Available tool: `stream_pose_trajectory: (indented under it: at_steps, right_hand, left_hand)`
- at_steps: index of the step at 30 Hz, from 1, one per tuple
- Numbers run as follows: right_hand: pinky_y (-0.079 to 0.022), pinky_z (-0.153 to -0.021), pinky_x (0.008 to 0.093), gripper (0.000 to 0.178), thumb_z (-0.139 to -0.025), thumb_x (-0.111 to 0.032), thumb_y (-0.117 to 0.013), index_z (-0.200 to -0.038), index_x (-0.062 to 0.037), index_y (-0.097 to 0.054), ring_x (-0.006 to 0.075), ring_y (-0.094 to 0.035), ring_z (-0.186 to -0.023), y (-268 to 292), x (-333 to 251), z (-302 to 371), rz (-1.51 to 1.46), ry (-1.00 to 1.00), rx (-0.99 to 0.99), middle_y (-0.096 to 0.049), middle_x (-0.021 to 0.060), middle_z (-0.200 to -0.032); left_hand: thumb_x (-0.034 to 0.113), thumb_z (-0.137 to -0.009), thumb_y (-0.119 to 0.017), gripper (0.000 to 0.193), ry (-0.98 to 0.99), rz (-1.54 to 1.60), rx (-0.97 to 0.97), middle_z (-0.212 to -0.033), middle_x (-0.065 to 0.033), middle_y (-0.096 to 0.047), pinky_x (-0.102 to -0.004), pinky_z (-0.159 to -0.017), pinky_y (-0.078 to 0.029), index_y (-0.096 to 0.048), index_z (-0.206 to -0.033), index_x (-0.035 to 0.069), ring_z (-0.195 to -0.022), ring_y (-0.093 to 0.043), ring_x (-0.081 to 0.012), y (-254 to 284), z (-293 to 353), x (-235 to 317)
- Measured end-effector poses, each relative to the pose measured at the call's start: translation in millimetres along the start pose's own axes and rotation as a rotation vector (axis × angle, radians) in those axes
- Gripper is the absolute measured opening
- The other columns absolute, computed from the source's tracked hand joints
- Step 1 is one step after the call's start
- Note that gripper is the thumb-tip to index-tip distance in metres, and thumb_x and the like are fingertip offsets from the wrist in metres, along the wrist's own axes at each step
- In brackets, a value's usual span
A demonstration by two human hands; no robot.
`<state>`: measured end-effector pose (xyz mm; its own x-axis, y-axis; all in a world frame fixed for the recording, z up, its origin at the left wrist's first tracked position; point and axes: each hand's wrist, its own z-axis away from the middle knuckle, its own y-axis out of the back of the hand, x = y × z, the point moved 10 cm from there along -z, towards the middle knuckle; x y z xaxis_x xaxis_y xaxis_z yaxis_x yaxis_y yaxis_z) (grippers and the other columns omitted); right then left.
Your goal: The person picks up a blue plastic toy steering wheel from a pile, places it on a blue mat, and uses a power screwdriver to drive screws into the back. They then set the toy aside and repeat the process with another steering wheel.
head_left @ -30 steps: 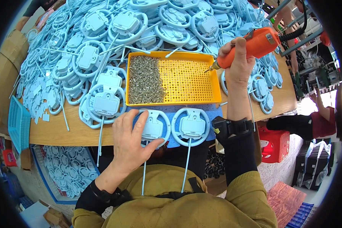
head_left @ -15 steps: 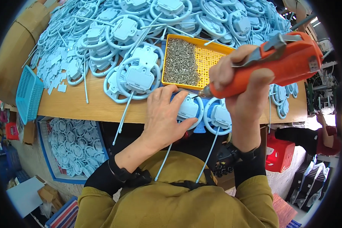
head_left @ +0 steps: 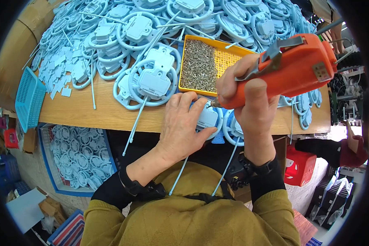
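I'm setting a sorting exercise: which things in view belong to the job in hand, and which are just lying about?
In the job:
- orange power screwdriver
- held light-blue ringed part
- screws
- yellow tray

Apparently lying about:
- red stool
- blue basket
- cardboard box

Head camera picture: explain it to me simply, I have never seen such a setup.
There is no robot here: these are a person's own bare hands, seen from a camera worn on the head and looking down. Its wide lens bends straight edges. The right hand grips an orange power screwdriver, its tip at a blue ring that the left hand holds. Also on the wooden table are a yellow tray with screws and a big heap of blue parts.
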<state>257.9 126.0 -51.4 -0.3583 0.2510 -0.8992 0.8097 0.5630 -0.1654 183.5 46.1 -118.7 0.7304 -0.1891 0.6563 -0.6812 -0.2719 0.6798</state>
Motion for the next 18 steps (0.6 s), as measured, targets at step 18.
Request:
stream_pose_trajectory:
  at_steps: [18]
  right_hand:
    - [-0.041, -0.07, 0.0344, 0.054, -0.083, -0.057, -0.06, -0.099, -0.0056, -0.052, 0.0163, -0.05, -0.062, 148, -79, -7, 0.047, 0.211, 0.254, -0.052, 0.0038, -0.067]
  left_hand:
    - [0.008, -0.071, -0.071, 0.059, 0.31, -0.725, 0.41, -0.125, -0.0175, -0.046, -0.0432, -0.098, -0.035, -0.05, -0.125, 0.003, -0.116, -0.044, -0.0347, 216, 128, -65]
